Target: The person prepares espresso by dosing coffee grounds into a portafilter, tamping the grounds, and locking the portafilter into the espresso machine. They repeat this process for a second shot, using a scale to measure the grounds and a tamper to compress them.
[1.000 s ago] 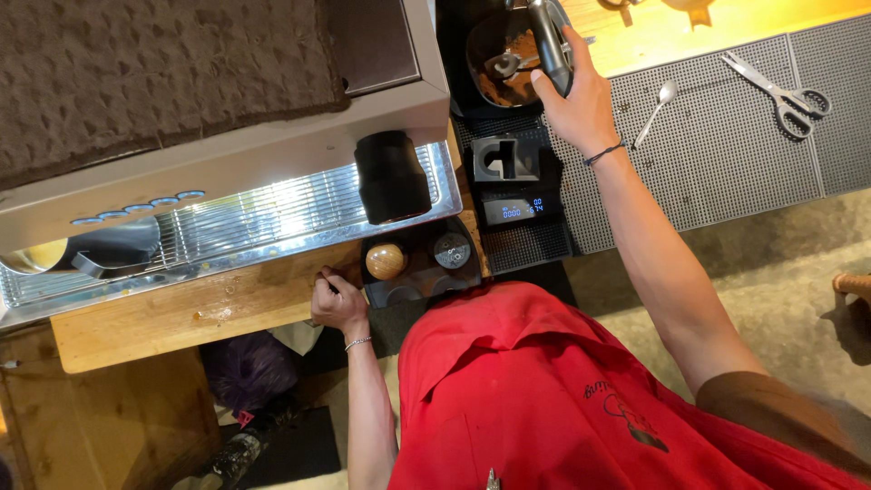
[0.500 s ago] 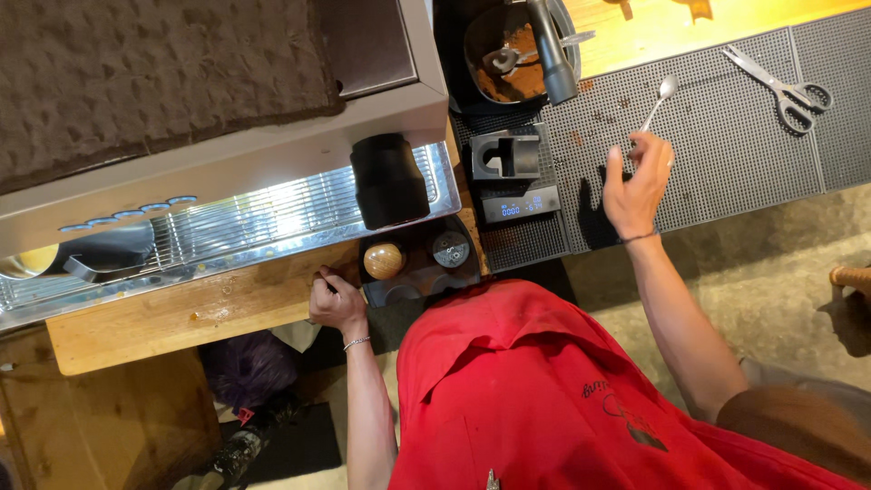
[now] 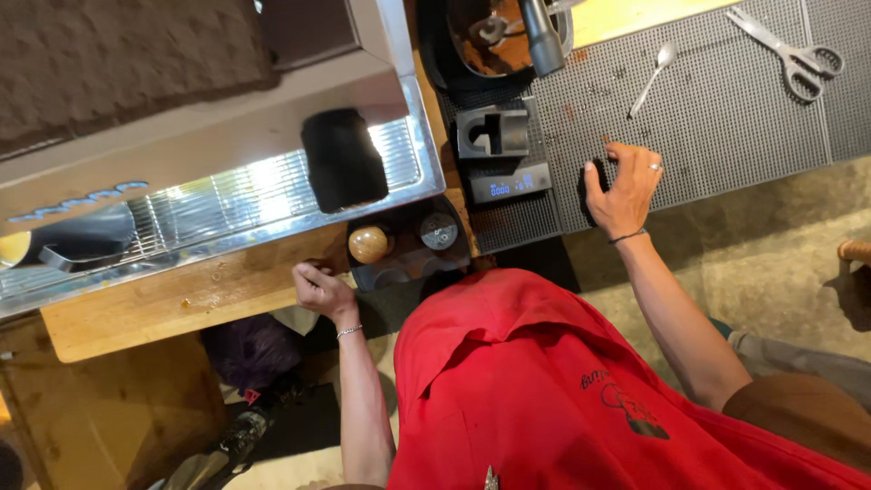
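1. A small black scale with a pale blue lit display strip is sitting just beside the right grip, on its thumb side; what the strip shows is too small to tell.
2. A black block-shaped holder is standing just beyond the scale, farther from the right grip.
3. The right hand is resting over a grey ribbed mat, its grip spreading loosely, fingers curling down around a small dark thing at the thumb; what that thing is I cannot tell, nor whether the grip is lifting it.
4. A metal spoon is lying on the mat just past the fingertips of the right grip, and scissors are lying well apart from it, toward the far corner.
5. The left hand is curling into a loose fist at the edge of the wooden desk, knuckles touching the wood; the grip is pressing together, and whether anything is inside it is hidden.
6. A dark tray is sitting just beside the left grip, carrying a wooden-topped tamper and a round metal-faced piece.
7. A black cloth is lying on the shiny metal grate beyond the left grip.
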